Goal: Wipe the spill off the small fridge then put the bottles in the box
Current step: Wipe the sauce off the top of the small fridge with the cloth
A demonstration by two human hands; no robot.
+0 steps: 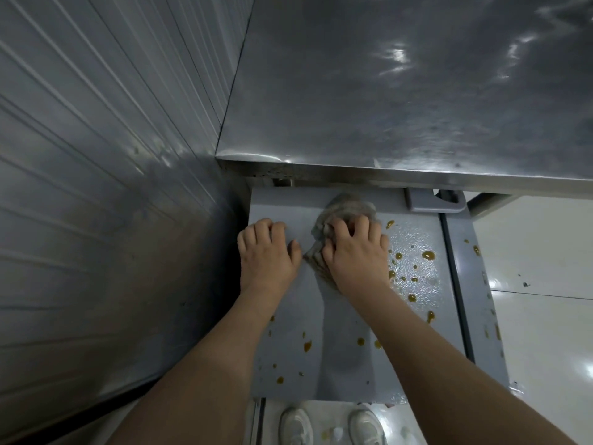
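Head view, left to right: ribbed metal wall (96,187) fills the left side. Small fridge (288,316) sits beside it, grey top facing the camera, its far edge tucked under the lip of a stainless tabletop (401,91).

Left hand (268,252) rests on the fridge top near its left edge, palm down, fingers loosely bent, fingertips on the surface, holding nothing.

Just right of it is a crumpled grey cloth (343,213) on the fridge top. Right hand (356,252) is on top of it, fingers curled into the fabric and gripping it, pressing it down. The two hands are near each other, not touching.

Spill (428,255): amber-brown drops scattered over the fridge top, densest right of the right hand, more near the front edge between the forearms. A few specks lie on the grey strip along the fridge's right side.

White shoes (295,425) show below the front edge. Glossy white floor (545,252) is far right.
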